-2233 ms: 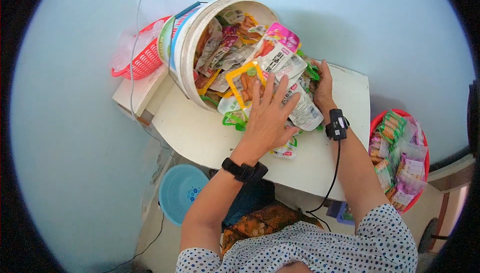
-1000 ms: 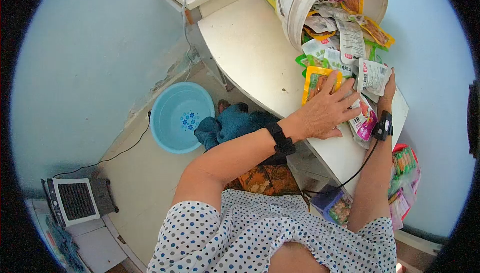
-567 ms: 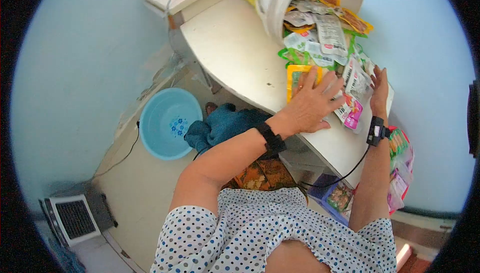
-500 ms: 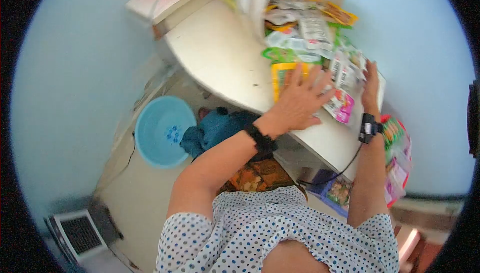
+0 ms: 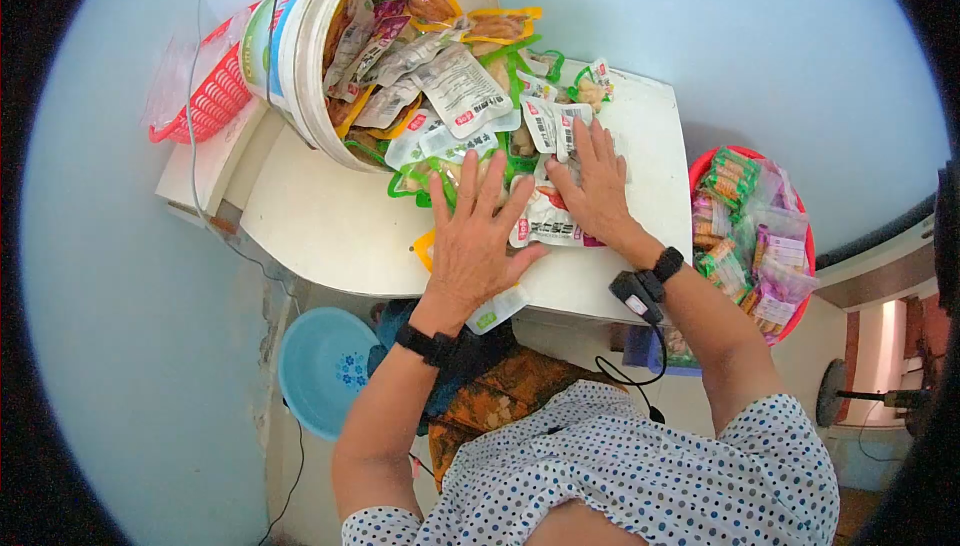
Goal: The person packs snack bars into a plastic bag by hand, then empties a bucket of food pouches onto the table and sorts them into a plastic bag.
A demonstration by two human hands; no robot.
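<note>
A large white bucket [image 5: 290,56] lies on its side on the white table [image 5: 330,231], its mouth full of snack packets [image 5: 465,91] that spill onto the tabletop. My left hand [image 5: 475,231] rests with fingers spread on packets at the near edge of the pile; a yellow-edged packet [image 5: 424,249] and a white-green packet [image 5: 498,309] show beside and under it. My right hand [image 5: 597,191], fingers apart, lies over white packets [image 5: 548,218] on the right of the pile. Neither hand is wrapped round a packet.
A red basket [image 5: 810,256] of packaged snacks stands right of the table. Another red basket [image 5: 215,86] sits at the back left. On the floor are a blue basin [image 5: 318,366] and a purple crate [image 5: 640,348]. A cable [image 5: 205,216] hangs at the left.
The view has shifted, showing more of the bucket and right basket. Both hands remain at the pile; my right hand has moved from its outer side onto the packets, and a white-green packet now shows near my left wrist.
</note>
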